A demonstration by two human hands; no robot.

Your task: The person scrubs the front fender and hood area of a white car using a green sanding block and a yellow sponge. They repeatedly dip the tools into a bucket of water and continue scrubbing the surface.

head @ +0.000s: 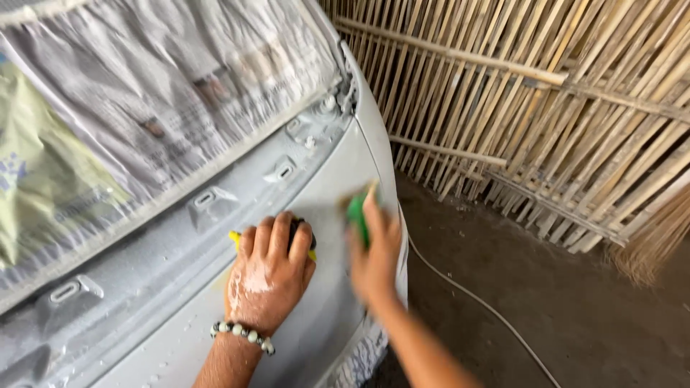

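Note:
My left hand (266,276) presses flat on a grey primed car panel (323,179), gripping a yellow and black sponge (302,233) under its fingers. A beaded bracelet (242,336) circles that wrist, and white dust coats the back of the hand. My right hand (374,255) is blurred with motion at the panel's right edge and holds a green scouring pad (356,214) against the surface. Water drops speckle the panel near both hands.
Newspaper masking (158,93) covers the car window at upper left. A bamboo slat fence (546,108) stands to the right. A white cord (467,294) trails across the dirt floor, and a straw broom (658,241) leans at far right.

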